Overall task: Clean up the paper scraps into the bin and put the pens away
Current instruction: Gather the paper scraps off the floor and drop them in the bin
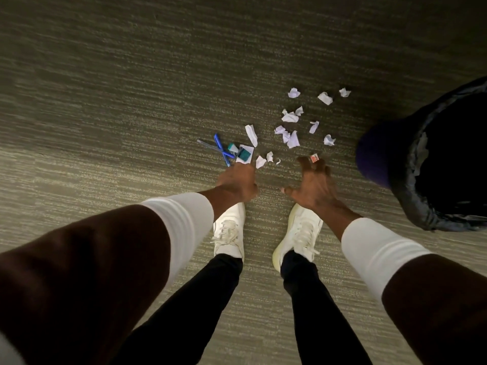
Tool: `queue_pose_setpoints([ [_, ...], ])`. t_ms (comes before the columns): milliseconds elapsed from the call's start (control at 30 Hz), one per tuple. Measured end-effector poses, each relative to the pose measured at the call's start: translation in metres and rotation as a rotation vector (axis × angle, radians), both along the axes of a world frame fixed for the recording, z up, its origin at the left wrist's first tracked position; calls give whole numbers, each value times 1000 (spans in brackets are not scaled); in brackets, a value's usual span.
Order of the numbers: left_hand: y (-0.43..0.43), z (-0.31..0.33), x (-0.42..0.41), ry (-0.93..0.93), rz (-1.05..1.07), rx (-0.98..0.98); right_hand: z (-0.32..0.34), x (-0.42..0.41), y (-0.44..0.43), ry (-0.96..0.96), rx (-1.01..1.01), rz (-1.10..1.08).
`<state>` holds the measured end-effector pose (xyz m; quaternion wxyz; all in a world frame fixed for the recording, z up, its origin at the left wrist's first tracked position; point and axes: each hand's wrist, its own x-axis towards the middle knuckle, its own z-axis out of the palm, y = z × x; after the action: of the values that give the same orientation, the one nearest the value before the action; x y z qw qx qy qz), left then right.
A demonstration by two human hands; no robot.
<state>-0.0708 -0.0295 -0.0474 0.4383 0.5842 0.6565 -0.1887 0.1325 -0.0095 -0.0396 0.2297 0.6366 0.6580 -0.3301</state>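
Several crumpled white paper scraps [290, 117] lie scattered on the carpet ahead of my feet. To their left, blue pens [220, 148] lie crossed beside small teal pieces [245, 154] on a white paper square. My left hand [237, 181] reaches down just short of the pens and a scrap [260, 162]; its fingertips are hidden and I see nothing in it. My right hand [313, 181] hangs with fingers spread, its tips by a small red-and-white piece [314, 158]. A black bin [411, 201] with a dark liner stands open at the right.
I stand bent over on grey striped carpet [131, 101], my white sneakers [229, 230] right under my hands. The bin's mouth is about a hand's width right of my right hand. A dark purple blur [374, 154] sits at the bin's near-left side.
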Motion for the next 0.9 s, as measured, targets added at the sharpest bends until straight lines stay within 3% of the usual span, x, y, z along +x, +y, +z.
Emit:
queue_pose_setpoints([
  [167, 7, -60, 6, 109, -182, 233, -60, 14, 17, -93, -40, -22],
  [400, 35, -140, 25, 150, -197, 183, -143, 37, 51, -85, 107, -84],
  [567, 37, -151, 35, 206, -386, 270, -162, 52, 53, -104, 261, 25],
  [733, 49, -151, 35, 136, -330, 292, -169, 79, 64, 4, 275, -11],
  [900, 64, -152, 23, 31, -428, 316, -172, 97, 72, 47, 322, 0],
])
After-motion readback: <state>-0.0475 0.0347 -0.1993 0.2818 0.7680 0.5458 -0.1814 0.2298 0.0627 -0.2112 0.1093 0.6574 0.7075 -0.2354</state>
